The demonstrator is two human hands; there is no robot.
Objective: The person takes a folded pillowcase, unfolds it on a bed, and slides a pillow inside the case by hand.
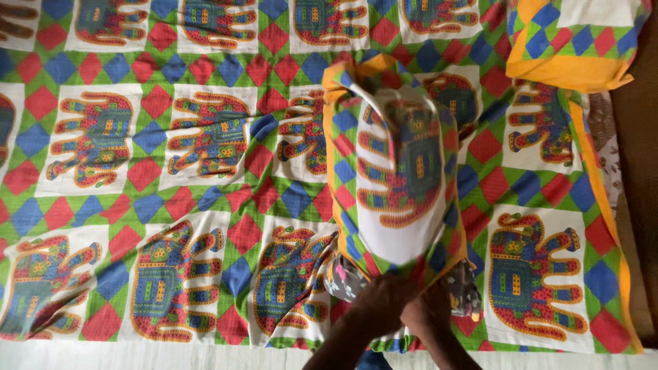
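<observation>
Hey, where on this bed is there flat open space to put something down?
The left stretch of the bedsheet is open, though wrinkled. A smaller patch lies at lower right, between the pillow being covered and the sheet's orange edge. It is crowded at bottom centre, where the left hand and right hand grip the pillowcase, and top right by the second pillow.

Both hands, left (pixel 384 305) and right (pixel 428 312), clutch pillow (pixel 397 164) open end over elephant-print bedsheet (pixel 171 137).

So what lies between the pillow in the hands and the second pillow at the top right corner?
In the head view, only the elephant-print bedsheet lies between the held pillow and the corner pillow; nothing else sits there.
</observation>
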